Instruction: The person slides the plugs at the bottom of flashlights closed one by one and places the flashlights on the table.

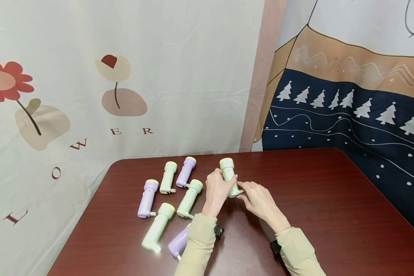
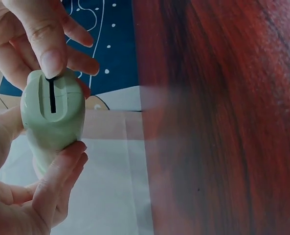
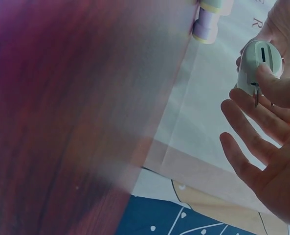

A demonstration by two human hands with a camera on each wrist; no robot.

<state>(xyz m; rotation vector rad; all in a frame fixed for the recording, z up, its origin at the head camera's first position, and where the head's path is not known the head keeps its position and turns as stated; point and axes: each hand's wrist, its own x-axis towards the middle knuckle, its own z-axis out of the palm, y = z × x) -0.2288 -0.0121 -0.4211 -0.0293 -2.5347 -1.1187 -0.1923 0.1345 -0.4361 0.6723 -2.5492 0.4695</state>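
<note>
My left hand (image 1: 216, 189) grips the body of a light green flashlight (image 1: 227, 163), which is tilted with its wide head away from me. Its butt end, with a dark slot (image 2: 52, 98), shows in the left wrist view. A metal prong (image 3: 256, 95) sticks out from that end in the right wrist view. My right hand (image 1: 260, 199) is at the butt end, its thumb (image 3: 267, 73) pressing beside the slot and prong. The other right fingers (image 3: 252, 147) are spread out and fairly straight.
Left of my hands lie several more flashlights, among them a green one (image 1: 189, 199), a purple one (image 1: 147, 199) and a glossy green one (image 1: 157, 228). A purple flashlight (image 1: 179, 241) is partly behind my left sleeve. The brown table (image 1: 331, 214) ends at curtains behind.
</note>
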